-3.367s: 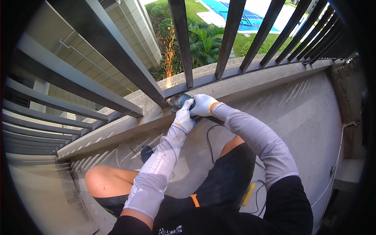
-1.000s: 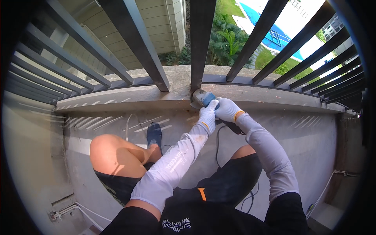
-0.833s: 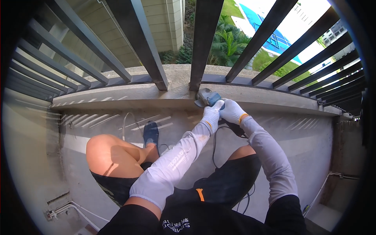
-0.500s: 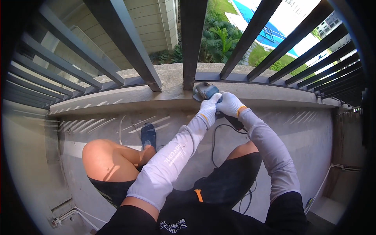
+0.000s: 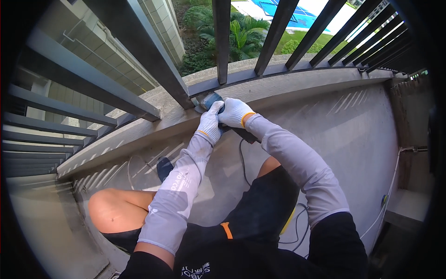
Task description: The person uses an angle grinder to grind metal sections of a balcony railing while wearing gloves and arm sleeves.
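Observation:
Both of my hands wear white knit gloves with orange-yellow cuffs and are closed around an angle grinder [image 5: 210,99] with a blue-grey head. My left hand [image 5: 211,122] wraps the near side, close to the head. On the right, my right hand [image 5: 236,113] grips the body, whose dark rear end shows below it. The grinder's front lies at the foot of a dark metal railing post [image 5: 174,81], on the concrete ledge [image 5: 283,92]. Exactly where the disc meets the surface is too small to tell. A black cord [image 5: 243,162] trails from the tool toward my legs.
Dark railing bars [image 5: 274,39] stand along the ledge, with plants [image 5: 244,37] beyond and below. My bent knees flank the grey floor [image 5: 320,135]. More cord [image 5: 303,228] loops beside my right thigh. A white pipe or cable [image 5: 390,186] runs along the right wall.
The view has turned, so the railing and ledge sit differently in the picture. My hands and the grinder appear farther left, still beside a post's foot. Both hands keep hold of the grinder.

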Motion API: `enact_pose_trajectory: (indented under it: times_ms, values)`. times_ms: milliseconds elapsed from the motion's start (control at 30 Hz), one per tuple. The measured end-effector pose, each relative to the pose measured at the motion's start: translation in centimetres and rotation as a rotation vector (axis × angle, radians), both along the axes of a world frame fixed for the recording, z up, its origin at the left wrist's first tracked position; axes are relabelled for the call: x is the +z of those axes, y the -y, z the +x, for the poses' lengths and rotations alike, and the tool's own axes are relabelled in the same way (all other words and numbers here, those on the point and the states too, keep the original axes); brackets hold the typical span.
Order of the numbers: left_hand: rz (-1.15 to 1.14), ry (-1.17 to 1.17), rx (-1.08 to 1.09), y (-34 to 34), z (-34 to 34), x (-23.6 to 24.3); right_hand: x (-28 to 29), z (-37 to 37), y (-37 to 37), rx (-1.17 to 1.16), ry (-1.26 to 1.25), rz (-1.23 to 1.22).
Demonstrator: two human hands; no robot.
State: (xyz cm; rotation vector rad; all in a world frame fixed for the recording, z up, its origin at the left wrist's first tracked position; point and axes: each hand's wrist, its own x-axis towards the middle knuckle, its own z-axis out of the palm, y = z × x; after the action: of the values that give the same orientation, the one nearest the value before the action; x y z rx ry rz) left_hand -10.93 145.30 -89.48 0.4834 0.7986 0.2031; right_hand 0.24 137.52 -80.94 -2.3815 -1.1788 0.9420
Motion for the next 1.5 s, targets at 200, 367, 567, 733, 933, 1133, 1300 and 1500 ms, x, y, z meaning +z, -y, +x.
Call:
enact_pose_trajectory:
  times_ms: [200,367,567,733,933,1133,1300,1500]
  values:
    - [-0.054,0.043,-0.01,-0.3,0.4,-0.5,-0.4,-0.4,0.1,-0.068,0.0,-0.007]
    - [0.02,-0.012,-0.04,0.0,-0.5,-0.4,-0.7,-0.9,0.4,-0.082,-0.028,0.028]
    - [0.1,-0.119,0.027,4.5,-2.3,2.7,-2.1,-1.6,3.8,-0.033,-0.062,0.096]
    - [0.348,-0.179,0.155,6.9,-4.9,4.5,-0.4,-4.2,5.6,-0.029,-0.211,0.268]
    - [0.737,-0.599,-0.077,7.8,-10.5,11.3,0.4,-7.6,5.8,0.001,-0.58,0.474]
    - [0.548,-0.4,0.057,10.5,-20.4,14.8,2.7,-13.3,4.3,0.06,-1.044,0.55]
    - [0.572,-0.558,-0.282,11.9,-26.6,14.0,7.6,-16.9,1.3,0.175,-1.289,0.482]
    - [0.792,-0.454,-0.036,10.4,-28.0,19.2,10.2,-21.8,-3.3,0.075,-1.498,0.444]
